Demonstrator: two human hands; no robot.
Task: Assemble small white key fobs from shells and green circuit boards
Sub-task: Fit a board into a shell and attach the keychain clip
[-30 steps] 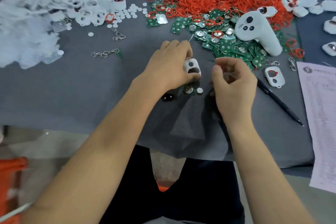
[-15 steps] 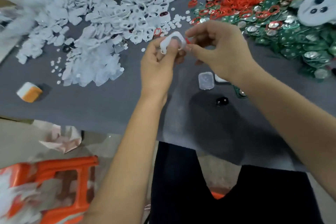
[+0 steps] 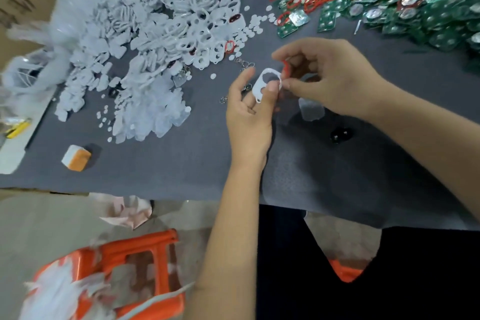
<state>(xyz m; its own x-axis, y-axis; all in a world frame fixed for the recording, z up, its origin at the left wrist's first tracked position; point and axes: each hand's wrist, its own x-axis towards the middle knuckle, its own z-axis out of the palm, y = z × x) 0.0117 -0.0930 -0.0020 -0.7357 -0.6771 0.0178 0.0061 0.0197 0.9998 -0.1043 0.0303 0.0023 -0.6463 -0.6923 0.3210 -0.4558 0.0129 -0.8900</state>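
Soft, even light; motion blur smears the frame's edges, with wide-angle bending there.

L hand [image 3: 250, 112] thumb up, fingers curled pinching, R hand [image 3: 330, 80] curled pinching, hands touching

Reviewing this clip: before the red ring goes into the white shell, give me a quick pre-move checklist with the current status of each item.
1. White shell gripped by the left hand: ok, thumb and fingers pinch it.
2. Red ring held by the right hand: ok, pinched in the fingertips.
3. Ring lined up with the shell's opening: cannot tell, blurred.
4. Ring seated in the shell: not ok, it sits beside the rim.
5. Green circuit boards on hand: ok, piled at upper right.
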